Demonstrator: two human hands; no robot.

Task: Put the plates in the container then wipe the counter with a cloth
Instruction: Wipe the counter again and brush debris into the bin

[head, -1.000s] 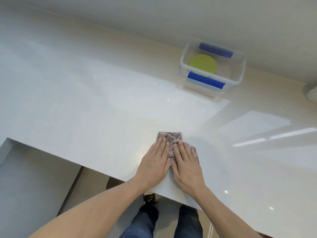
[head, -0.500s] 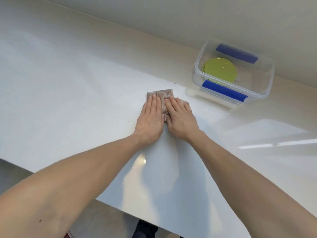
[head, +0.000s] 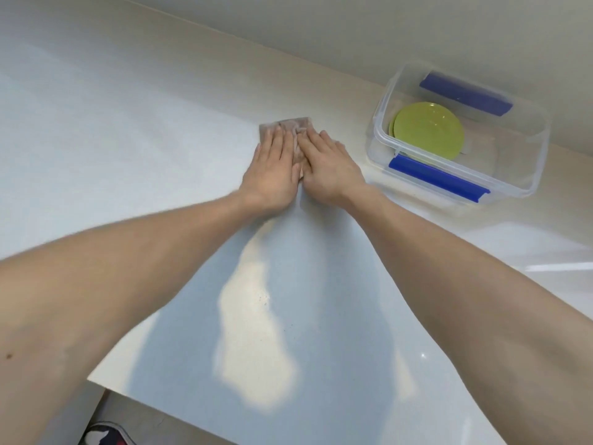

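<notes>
A folded grey-brown cloth [head: 288, 124] lies flat on the white counter [head: 112, 149], far out toward the back wall. My left hand [head: 272, 171] and my right hand [head: 330, 168] press on it side by side, fingers straight, covering most of it. To the right stands a clear plastic container [head: 382, 101] with blue clips. Green plates [head: 428, 131] lie stacked inside it. The cloth and the container are apart.
The back wall runs diagonally just beyond the cloth and the container. The counter's front edge [head: 160, 403] crosses the lower left, with floor and a shoe [head: 106, 435] below it. My forearms stretch across the middle of the counter.
Both hands have pushed the cloth away from the front edge toward the back wall. The view has shifted forward with them, and the container now sits closer to the cloth's right.
</notes>
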